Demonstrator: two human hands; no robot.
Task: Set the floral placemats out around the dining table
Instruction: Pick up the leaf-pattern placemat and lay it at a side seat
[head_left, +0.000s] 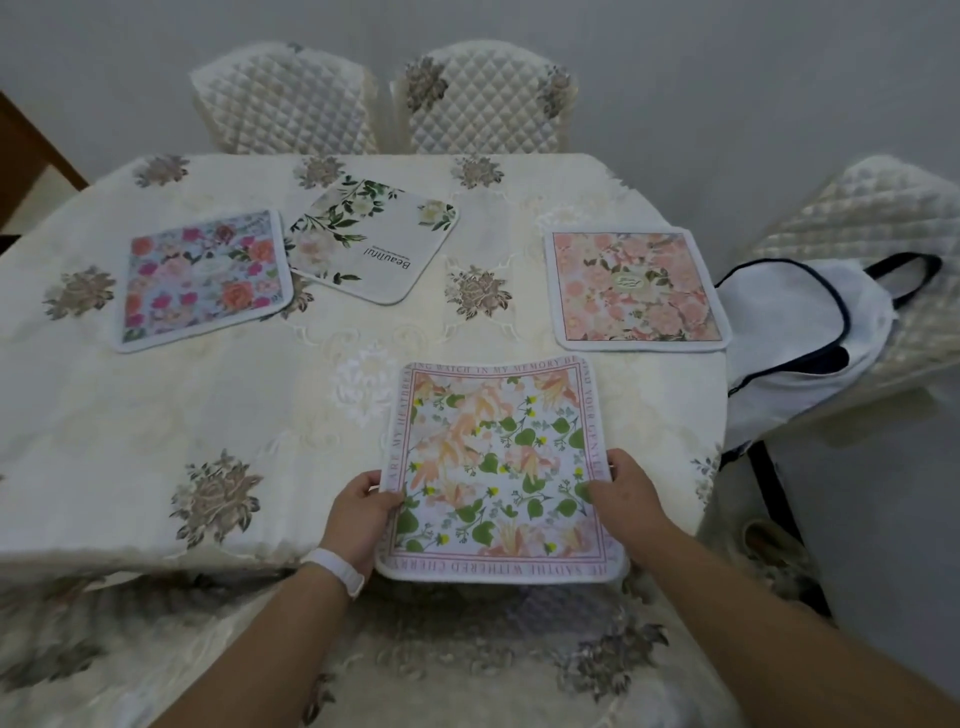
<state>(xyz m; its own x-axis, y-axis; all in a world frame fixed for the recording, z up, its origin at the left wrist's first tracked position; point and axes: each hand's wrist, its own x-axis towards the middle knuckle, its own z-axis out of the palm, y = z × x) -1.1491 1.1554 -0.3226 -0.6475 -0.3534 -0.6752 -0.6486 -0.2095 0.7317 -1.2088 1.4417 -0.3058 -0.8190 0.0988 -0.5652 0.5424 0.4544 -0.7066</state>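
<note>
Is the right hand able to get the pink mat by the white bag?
Probably yes: the pink mat lies uncovered, bare tablecloth between, though the right hand now holds the lettered mat.

A white bag (800, 332) with dark trim lies on a quilted chair (883, 228).
</note>
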